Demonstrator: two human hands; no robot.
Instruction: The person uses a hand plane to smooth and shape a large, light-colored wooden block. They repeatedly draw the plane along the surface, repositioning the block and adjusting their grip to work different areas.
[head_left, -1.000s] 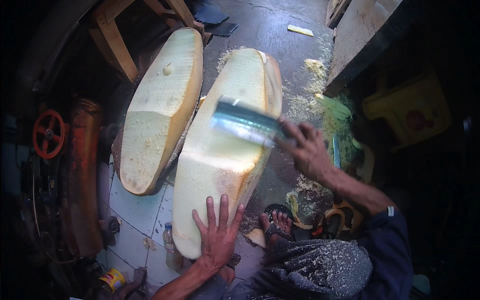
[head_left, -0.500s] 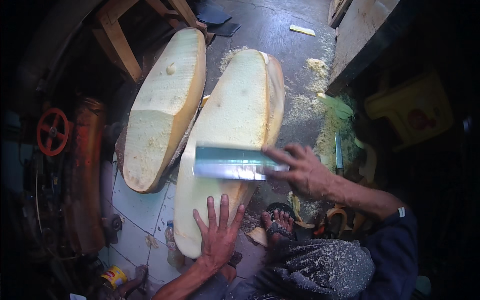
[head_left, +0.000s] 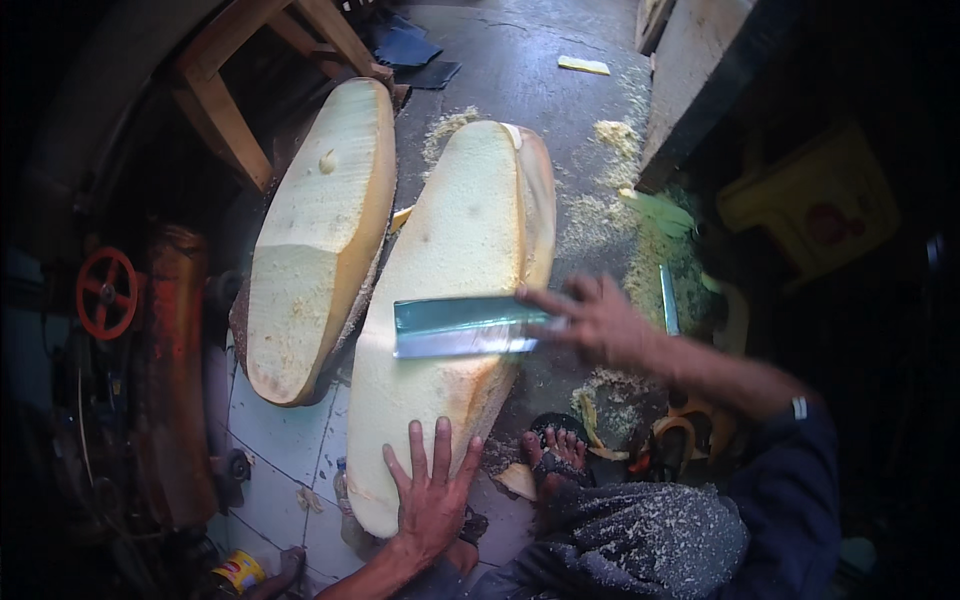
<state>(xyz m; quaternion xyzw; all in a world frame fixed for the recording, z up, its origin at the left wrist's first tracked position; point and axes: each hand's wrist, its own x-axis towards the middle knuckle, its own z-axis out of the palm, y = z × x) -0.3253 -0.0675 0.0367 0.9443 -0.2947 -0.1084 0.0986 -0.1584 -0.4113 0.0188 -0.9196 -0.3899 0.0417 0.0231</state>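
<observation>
Pale wood slab (head_left: 455, 300), long and rounded, lies on the floor (head_left: 520, 70) at centre, a second slab (head_left: 315, 240) just beside it at 9 o'clock. Right hand (head_left: 600, 325) is closed on the handle of a broad blade (head_left: 465, 327) laid across the slab. Left hand (head_left: 432, 490), fingers spread flat, presses its near end at 6 o'clock. Judged step: hewing the surface. Next stroke calls for a firm brace, with the blade well apart from those fingers.

A second pale wooden slab (head_left: 318, 240) lies on the floor to the left, beneath a wooden bench leg (head_left: 225, 120). A red handwheel (head_left: 106, 292) sits on a rusty machine (head_left: 175, 370) at far left. Sawdust (head_left: 610, 215) is scattered across the concrete floor (head_left: 510, 60), near a yellow plastic stool (head_left: 815, 205). A sandalled foot (head_left: 560, 450) rests on the floor.
</observation>
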